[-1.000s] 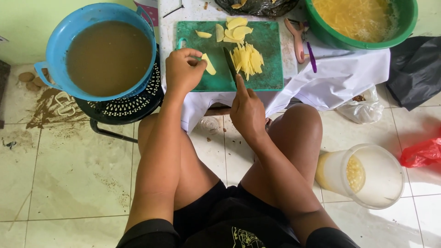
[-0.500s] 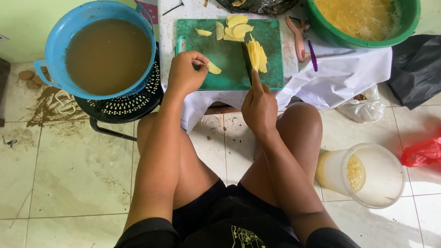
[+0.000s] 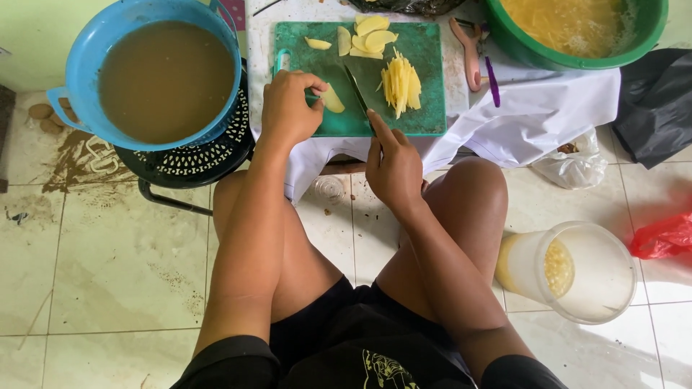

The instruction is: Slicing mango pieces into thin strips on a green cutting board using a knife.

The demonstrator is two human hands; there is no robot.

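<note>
A green cutting board [image 3: 425, 65] lies on a low white-covered table. My left hand [image 3: 288, 108] pins a pale yellow potato slice [image 3: 333, 99] at the board's near left. My right hand [image 3: 393, 167] grips a knife [image 3: 357, 91], forefinger along its spine, the blade slanting across the board just right of that slice. A pile of thin yellow strips [image 3: 401, 83] sits right of the blade. Several uncut slices [image 3: 369, 34] lie at the board's far edge.
A blue basin of brown water [image 3: 79, 65] rests on a black stool at left. A green basin [image 3: 649, 36] of cut strips stands at the far right. A peeler [image 3: 470, 57] lies beside the board. A white bucket [image 3: 598, 274] and red bag [image 3: 667, 234] sit on the tiled floor.
My right hand has drawn the knife leftward from the strip pile to the slice under my left hand. The strips stay gathered in one pile on the board's right.
</note>
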